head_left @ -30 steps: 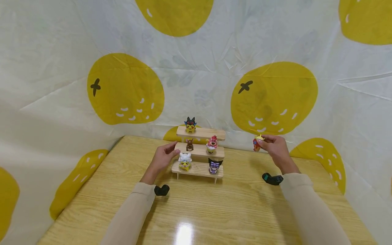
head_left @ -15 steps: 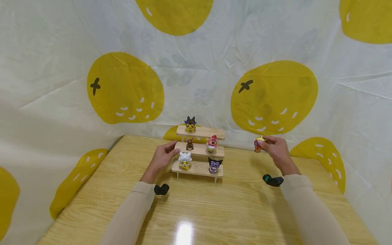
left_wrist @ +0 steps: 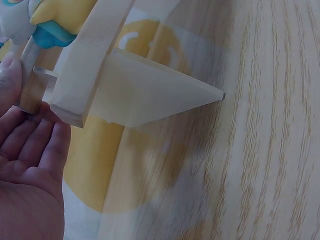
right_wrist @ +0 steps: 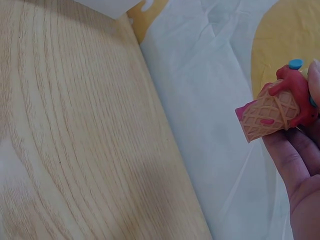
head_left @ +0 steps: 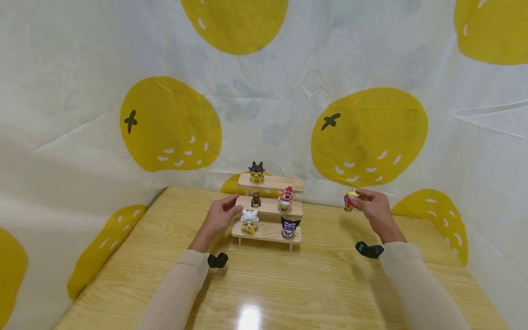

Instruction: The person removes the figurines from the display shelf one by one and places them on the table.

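My left hand [head_left: 220,214] grips the left end of the middle shelf of a three-tier wooden display stand [head_left: 264,233]. In the left wrist view, thumb and fingers [left_wrist: 35,145] lie around that board's end. Off to the right, my right hand [head_left: 374,208] pinches an ice cream cone figurine [right_wrist: 272,107] above the table, with its waffle cone end pointing down. The figurine has red drips and a yellow top. On the stand are a black-eared yellow figurine [head_left: 256,173], a brown one [head_left: 255,199], a pink bear one [head_left: 285,198], a white-hatted yellow one [head_left: 249,222] and a purple-and-black one [head_left: 289,228].
The stand rests on a wood-grain table [head_left: 313,284], close to its back edge. A pale cloth [head_left: 264,123] with big yellow fruit prints hangs behind and at both sides. Black wrist devices [head_left: 369,250] sit at both cuffs.
The head view has tilted slightly, so everything sits a little lower. The ice cream cone figurine has turned slightly in my right hand; my left hand stays on the stand.
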